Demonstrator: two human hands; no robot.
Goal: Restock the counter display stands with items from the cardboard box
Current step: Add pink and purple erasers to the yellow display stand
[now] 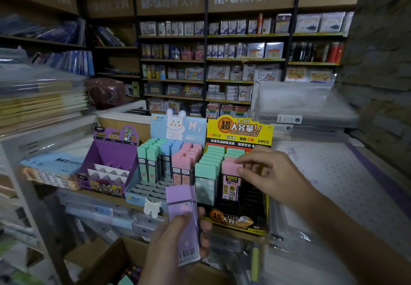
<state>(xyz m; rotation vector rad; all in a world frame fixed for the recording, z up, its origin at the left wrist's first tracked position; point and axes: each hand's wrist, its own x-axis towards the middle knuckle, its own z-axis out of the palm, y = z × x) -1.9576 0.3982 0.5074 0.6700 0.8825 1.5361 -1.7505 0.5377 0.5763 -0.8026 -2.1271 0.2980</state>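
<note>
Head view: the right hand [266, 173] pinches the cap of a pink lead case [231, 180] standing near the front of the yellow display stand [240, 129], thumb and fingers clamped on it. Nearer and just left, the left hand [164, 240] grips a purple case [182, 206] above the cardboard box [106, 260].

Glossy plastic lead cases [230, 181], printed card display stands [239, 130], matt brown cardboard box [104, 260].
</note>
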